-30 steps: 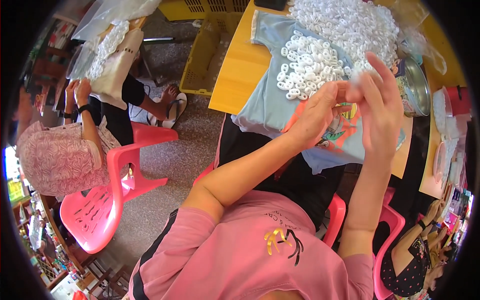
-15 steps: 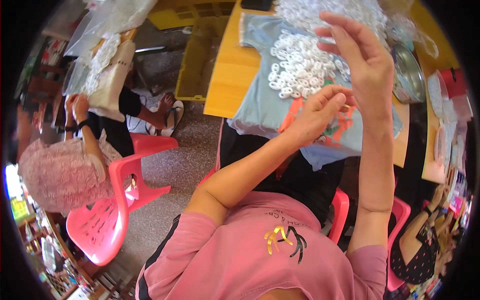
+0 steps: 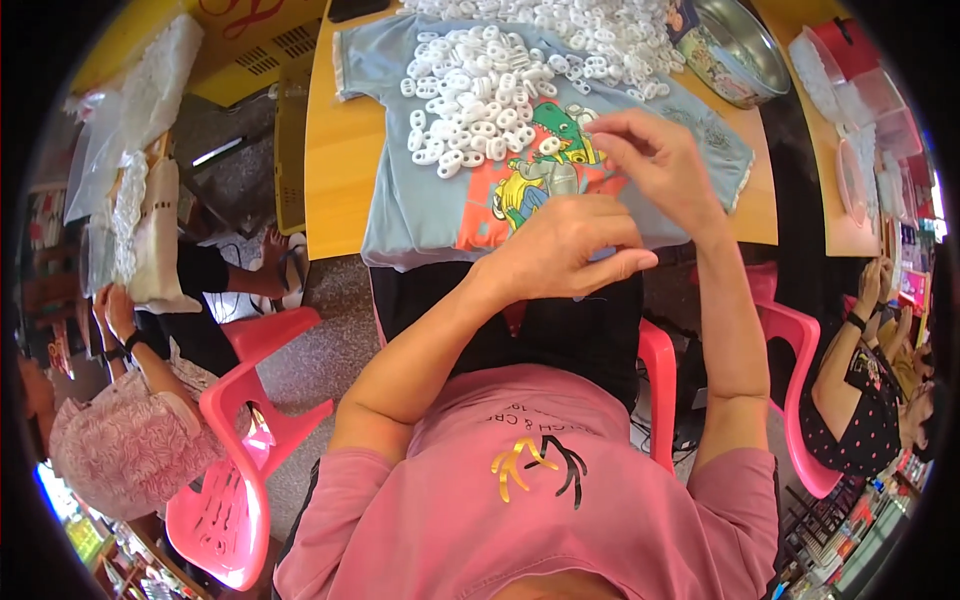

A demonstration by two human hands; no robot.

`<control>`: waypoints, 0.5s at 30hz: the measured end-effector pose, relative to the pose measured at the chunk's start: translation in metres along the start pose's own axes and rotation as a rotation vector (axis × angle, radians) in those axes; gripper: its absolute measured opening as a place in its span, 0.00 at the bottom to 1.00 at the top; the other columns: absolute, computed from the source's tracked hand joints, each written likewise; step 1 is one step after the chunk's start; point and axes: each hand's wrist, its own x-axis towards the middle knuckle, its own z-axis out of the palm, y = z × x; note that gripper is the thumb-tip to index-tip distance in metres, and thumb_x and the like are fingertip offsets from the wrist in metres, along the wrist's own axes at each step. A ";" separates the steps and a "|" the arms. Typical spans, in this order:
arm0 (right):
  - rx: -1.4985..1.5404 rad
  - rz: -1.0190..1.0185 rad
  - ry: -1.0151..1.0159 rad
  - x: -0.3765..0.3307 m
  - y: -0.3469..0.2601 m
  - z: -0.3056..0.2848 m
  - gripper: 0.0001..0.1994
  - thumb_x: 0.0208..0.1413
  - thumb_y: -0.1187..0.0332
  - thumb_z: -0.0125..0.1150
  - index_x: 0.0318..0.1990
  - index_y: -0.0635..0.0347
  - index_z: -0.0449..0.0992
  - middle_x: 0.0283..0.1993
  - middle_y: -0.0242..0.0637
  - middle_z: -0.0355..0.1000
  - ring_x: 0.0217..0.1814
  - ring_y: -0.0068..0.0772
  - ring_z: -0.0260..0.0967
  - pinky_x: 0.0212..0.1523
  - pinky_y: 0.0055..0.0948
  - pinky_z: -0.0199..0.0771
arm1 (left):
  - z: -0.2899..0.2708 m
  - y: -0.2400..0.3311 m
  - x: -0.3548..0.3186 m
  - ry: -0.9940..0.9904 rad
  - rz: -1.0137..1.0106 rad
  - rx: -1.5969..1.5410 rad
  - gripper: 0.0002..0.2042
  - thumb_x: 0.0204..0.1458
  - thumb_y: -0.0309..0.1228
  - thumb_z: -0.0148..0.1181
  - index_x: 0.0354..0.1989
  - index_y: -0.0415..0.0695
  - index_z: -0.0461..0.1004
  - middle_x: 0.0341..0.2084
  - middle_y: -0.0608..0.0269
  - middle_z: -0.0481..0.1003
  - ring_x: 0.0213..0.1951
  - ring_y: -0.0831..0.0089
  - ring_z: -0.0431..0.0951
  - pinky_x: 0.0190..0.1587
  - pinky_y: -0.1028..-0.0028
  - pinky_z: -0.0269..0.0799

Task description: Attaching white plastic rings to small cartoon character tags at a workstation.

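Observation:
My left hand is held over the near edge of a light blue T-shirt that lies spread on the table. Its fingers are curled and the thumb points right; whatever they hold, if anything, is hidden. A little farther off and to the right, my right hand hovers above the shirt's printed cartoon, thumb and forefinger brought close together. I cannot make out anything between them. On the shirt, left of that hand, lies a heap of small white plastic pieces with two holes each. A single white piece sits on the print.
A bigger pile of white pieces covers the table's far side, beside a round metal tin. The wooden table ends just before my lap. Pink chairs stand to both sides, with other people seated left and right.
My right hand has come down from high over the white pieces toward the print. My left hand has shifted nearer me. The view has turned, showing more of the shirt.

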 end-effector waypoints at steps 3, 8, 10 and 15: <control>-0.230 -0.143 0.034 0.003 0.003 0.008 0.09 0.59 0.74 0.57 0.44 0.67 0.77 0.38 0.33 0.76 0.35 0.19 0.72 0.35 0.19 0.72 | -0.012 0.018 -0.003 0.106 0.073 -0.043 0.08 0.49 0.31 0.66 0.28 0.41 0.74 0.21 0.60 0.72 0.26 0.60 0.74 0.29 0.66 0.68; -0.031 0.021 0.063 -0.006 0.010 0.008 0.08 0.60 0.74 0.57 0.44 0.67 0.77 0.37 0.32 0.75 0.35 0.18 0.70 0.34 0.18 0.69 | -0.143 0.041 -0.037 0.549 0.240 0.483 0.05 0.47 0.20 0.63 0.33 0.38 0.75 0.28 0.58 0.78 0.32 0.64 0.79 0.36 0.72 0.74; 0.024 0.027 0.100 -0.008 0.013 0.008 0.09 0.60 0.75 0.56 0.45 0.68 0.76 0.36 0.31 0.73 0.34 0.16 0.67 0.34 0.16 0.66 | -0.186 0.025 -0.066 0.959 -0.083 0.322 0.06 0.61 0.25 0.52 0.37 0.36 0.74 0.28 0.60 0.78 0.33 0.74 0.79 0.39 0.76 0.74; 0.022 0.002 0.073 -0.006 0.017 0.008 0.09 0.62 0.76 0.54 0.48 0.68 0.75 0.36 0.31 0.72 0.33 0.15 0.64 0.34 0.15 0.64 | -0.272 -0.115 -0.228 0.740 -0.750 0.945 0.09 0.55 0.33 0.56 0.36 0.41 0.77 0.34 0.42 0.76 0.39 0.47 0.77 0.42 0.59 0.72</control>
